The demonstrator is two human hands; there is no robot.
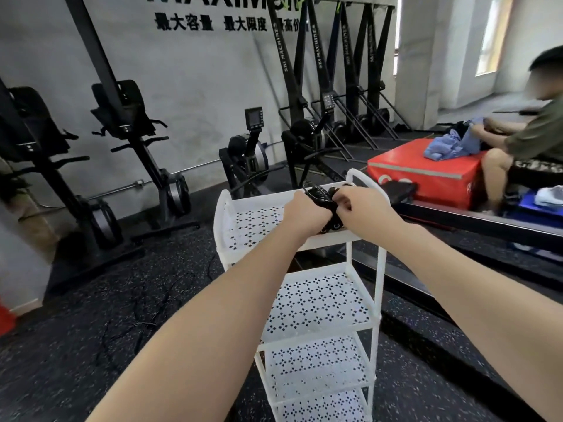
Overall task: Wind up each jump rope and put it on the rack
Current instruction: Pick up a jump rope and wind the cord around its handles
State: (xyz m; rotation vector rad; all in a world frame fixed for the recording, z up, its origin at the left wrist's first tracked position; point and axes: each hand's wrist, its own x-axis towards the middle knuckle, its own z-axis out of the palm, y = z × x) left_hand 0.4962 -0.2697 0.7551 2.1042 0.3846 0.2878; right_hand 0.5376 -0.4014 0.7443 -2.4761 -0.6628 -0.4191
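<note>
1. Both arms were stretched out over the top shelf of the white rack [227, 208]; the hands met at its right-hand side, just inside the far right post.
2. The left hand [300, 216] had its fingers curled round a bundled black jump rope [320, 197]; the coils and what looked like handle ends showed above and below the hand; the bundle sat low over, perhaps touching, the top shelf; contact could not be confirmed.
3. The right hand [364, 201] pinched at the upper end of the same bundle, fingers bent in; whether it was tucking a loose end or only steadying was not clear.
4. Judgement: this rope was wound and at the point of being set down; placing looked nearly complete but release had not occurred, since both hands held it.
5. The lower shelves of the rack showed only their perforated floors; no other rope was visible on them.
6. Thin dark cords [146, 315] lay on the speckled floor left of the rack; these were likely further ropes left to wind, though blur prevented a count.
7. Estimate: task early, first rope about stored, the rest outstanding.
8. Elsewhere: another person [524, 138] sat by a red box [426, 172] at right; exercise machines [134, 141] lined the wall.
</note>
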